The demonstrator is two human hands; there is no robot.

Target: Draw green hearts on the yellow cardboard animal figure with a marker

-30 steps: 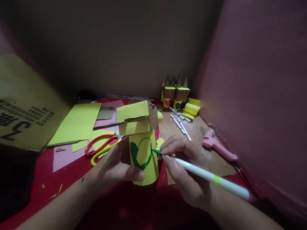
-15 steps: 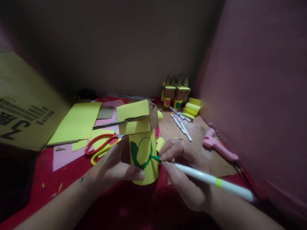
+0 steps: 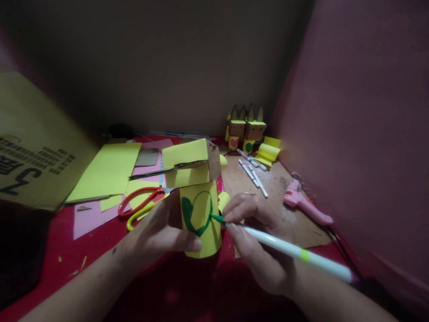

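A yellow paper tube figure (image 3: 197, 246) stands upright at the centre, topped by a yellow and brown cardboard box head (image 3: 191, 154). On its front is a green heart outline (image 3: 189, 219), partly filled on the left side. My left hand (image 3: 164, 232) grips the tube from the left, thumb across its lower front and the other fingers hidden behind. Between thumb and fingers my right hand (image 3: 258, 241) pinches a white marker (image 3: 281, 245), whose green tip touches the heart's right edge.
Red and yellow-handled scissors (image 3: 142, 205) and yellow sheets (image 3: 107, 172) lie left. Behind stand two finished-looking figures (image 3: 246, 129). White markers (image 3: 253, 176) and a pink glue gun (image 3: 304, 203) rest on cardboard (image 3: 284, 228) to the right. A printed carton (image 3: 40, 152) borders the left.
The marker tip has moved slightly up along the heart's right edge. My left hand still holds the tube, almost unmoved.
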